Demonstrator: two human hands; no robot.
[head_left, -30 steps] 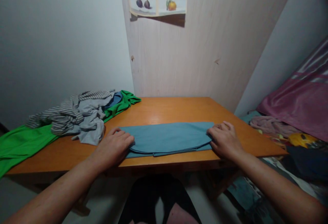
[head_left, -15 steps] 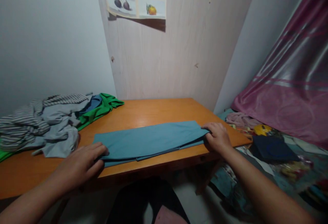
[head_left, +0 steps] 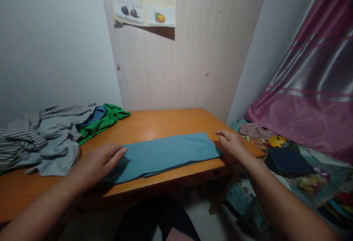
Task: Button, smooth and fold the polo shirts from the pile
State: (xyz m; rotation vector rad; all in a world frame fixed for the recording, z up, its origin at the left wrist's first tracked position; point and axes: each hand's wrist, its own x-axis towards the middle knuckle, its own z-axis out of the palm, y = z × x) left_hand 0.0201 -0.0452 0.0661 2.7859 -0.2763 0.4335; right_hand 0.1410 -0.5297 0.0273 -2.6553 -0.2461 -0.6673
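A folded blue garment (head_left: 168, 155) lies flat in a long strip along the front of the table; its kind does not show. Over its left end hovers my left hand (head_left: 103, 162), thumb stretched forward and casting a shadow on the fabric. My right hand (head_left: 230, 145) is raised just off the right end, index finger extended and the other fingers partly curled. Neither hand grips the fabric, and both look open. The garment's near edge shows several layers lying close together.
A heap of clothes, with a striped garment (head_left: 24, 132), a grey one (head_left: 59, 149) and a green one (head_left: 103, 123), lies on the wooden table (head_left: 165, 119) at left. Right of the table are a dark folded cloth (head_left: 288, 160) and a pink curtain (head_left: 300, 112).
Both hands have let go of the garment's near edge and lifted off. That edge, held up before, now lies down flat. The view has tilted slightly upward.
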